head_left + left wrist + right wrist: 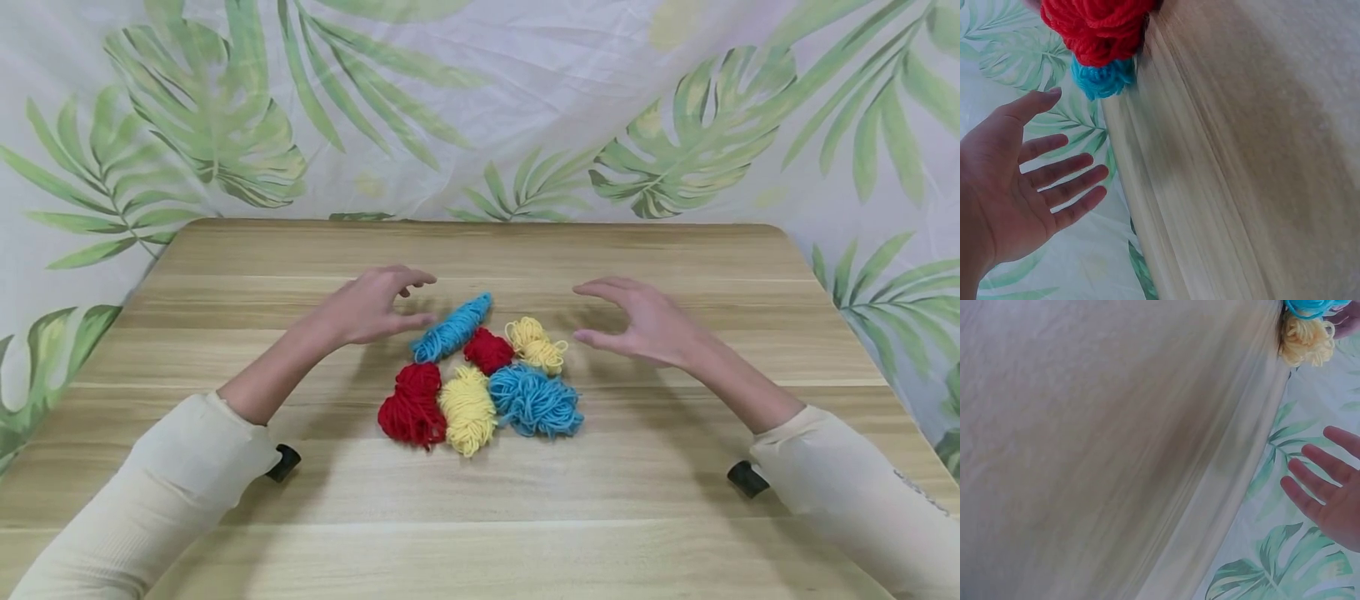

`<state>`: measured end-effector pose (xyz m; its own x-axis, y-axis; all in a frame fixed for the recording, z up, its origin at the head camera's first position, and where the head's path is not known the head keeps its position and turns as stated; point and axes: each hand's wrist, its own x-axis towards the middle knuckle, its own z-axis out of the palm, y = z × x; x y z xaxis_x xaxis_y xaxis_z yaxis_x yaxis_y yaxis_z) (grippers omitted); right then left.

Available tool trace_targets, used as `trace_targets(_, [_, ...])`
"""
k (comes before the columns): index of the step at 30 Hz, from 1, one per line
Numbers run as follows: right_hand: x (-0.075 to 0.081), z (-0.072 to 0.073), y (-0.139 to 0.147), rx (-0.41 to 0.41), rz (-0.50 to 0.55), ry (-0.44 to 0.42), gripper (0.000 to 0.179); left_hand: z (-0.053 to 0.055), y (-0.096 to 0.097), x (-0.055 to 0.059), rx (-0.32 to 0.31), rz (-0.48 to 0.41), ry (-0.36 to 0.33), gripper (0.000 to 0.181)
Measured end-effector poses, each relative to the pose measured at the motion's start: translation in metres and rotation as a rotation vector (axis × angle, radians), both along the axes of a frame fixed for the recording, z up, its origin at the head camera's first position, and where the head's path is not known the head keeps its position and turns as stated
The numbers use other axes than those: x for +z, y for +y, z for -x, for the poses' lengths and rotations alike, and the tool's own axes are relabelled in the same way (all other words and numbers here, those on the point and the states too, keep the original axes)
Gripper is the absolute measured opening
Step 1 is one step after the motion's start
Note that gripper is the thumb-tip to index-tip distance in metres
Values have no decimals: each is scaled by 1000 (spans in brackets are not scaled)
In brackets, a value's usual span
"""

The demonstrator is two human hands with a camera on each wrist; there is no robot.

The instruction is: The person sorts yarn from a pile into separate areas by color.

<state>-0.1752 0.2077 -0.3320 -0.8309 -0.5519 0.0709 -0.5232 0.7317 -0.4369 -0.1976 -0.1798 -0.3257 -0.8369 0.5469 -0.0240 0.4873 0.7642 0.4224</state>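
Several bundles of yarn lie close together mid-table in the head view. At the back is a long blue bundle [452,327], with a small red bundle [489,351] and a small yellow bundle [537,345] to its right. In front sit a larger red bundle [412,406], a larger yellow bundle [468,411] and a loose blue bundle [536,401]. My left hand [378,304] hovers beside the long blue bundle, fingers spread and holding nothing. On the other side my right hand [643,321], also spread and holding nothing, is nearest the small yellow bundle.
The wooden table [480,542] has a leaf-print cloth [525,100] hanging behind it and showing at both sides. A black piece [283,463] sticks out by the left sleeve, and a similar black piece [747,479] by the right sleeve.
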Motion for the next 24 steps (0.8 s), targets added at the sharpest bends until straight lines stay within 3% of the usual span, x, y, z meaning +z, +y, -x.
trace_targets(9, [1, -6, -4, 38, 70, -28, 65, 2, 6, -2, -69, -75, -39, 57])
trace_targets(24, [4, -19, -15, 151, 161, -8, 54, 4, 17, -2, -145, -89, -54, 52])
